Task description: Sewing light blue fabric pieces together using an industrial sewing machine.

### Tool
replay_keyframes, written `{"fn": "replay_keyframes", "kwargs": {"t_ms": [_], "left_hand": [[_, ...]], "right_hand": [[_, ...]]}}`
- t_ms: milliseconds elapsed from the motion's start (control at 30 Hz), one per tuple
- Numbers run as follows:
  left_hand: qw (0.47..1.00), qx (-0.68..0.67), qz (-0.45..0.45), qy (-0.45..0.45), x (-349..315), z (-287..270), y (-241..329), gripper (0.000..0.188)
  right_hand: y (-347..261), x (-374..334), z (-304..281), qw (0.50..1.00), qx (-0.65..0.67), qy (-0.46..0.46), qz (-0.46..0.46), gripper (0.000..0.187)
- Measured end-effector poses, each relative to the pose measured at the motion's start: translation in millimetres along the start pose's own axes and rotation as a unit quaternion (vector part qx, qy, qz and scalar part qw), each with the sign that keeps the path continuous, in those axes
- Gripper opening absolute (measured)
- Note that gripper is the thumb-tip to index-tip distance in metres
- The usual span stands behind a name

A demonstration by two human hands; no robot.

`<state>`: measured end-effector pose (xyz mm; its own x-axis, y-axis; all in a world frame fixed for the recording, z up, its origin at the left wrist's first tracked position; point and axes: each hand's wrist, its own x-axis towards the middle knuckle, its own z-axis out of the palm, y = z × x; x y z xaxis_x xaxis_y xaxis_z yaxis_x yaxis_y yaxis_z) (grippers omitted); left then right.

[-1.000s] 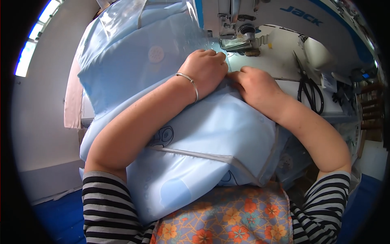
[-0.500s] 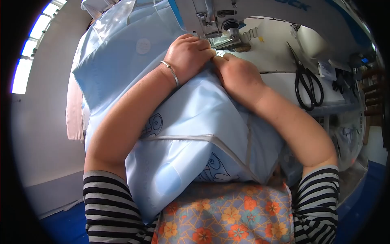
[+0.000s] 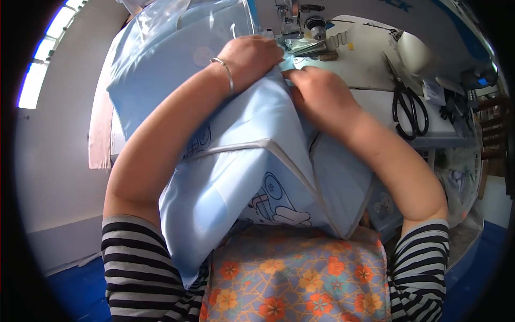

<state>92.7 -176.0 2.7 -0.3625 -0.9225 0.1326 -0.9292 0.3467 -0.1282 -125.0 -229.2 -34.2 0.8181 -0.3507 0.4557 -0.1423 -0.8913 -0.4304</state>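
A large light blue printed fabric (image 3: 252, 123) with grey piped edges spreads under my forearms and hangs over my lap. My left hand (image 3: 251, 58), with a silver bangle at its wrist, is closed on the fabric just left of the sewing machine's (image 3: 365, 19) needle area. Close beside it on the right, my right hand (image 3: 322, 91) pinches the same fabric, thumb and forefinger together. The fabric edge between the two hands lies near the presser foot, which my left hand partly hides. Both hands' fingertips are partly out of sight.
Black-handled scissors (image 3: 410, 107) lie on the table right of my right hand. A bent wire piece (image 3: 338, 40) stands by the machine's needle area. Clear plastic (image 3: 161, 21) covers part of the fabric at the far left. A floral apron (image 3: 300, 279) covers my lap.
The fabric and its piped edge have shifted upward and a little left, showing more of the printed figure. My left hand has moved slightly away from me; the right hand has drawn slightly apart from it.
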Motion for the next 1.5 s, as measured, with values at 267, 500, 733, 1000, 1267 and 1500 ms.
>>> {"fn": "replay_keyframes", "kwargs": {"t_ms": [267,500,733,1000,1267,1500], "left_hand": [[0.994,-0.098,0.003,0.045,-3,3,3,0.017],[0.996,-0.085,0.022,0.032,-3,3,-3,0.026],[0.993,0.022,0.054,0.107,-9,3,-19,0.028],[0.993,0.022,0.069,0.093,-6,1,-26,0.023],[0.992,0.043,0.084,0.081,-5,-1,-26,0.02],[0.972,0.133,0.056,0.186,-8,-4,-42,0.021]], "right_hand": [[8,-4,-13,0.992,-0.037,-0.104,0.055,0.038],[7,-2,-12,0.994,-0.047,-0.092,0.047,0.037],[10,3,-5,0.993,-0.063,-0.079,0.055,0.034],[7,14,-7,0.988,-0.104,-0.1,0.049,0.034],[6,15,-2,0.989,-0.115,-0.072,0.061,0.035],[5,18,0,0.987,-0.128,-0.072,0.063,0.037]]}}
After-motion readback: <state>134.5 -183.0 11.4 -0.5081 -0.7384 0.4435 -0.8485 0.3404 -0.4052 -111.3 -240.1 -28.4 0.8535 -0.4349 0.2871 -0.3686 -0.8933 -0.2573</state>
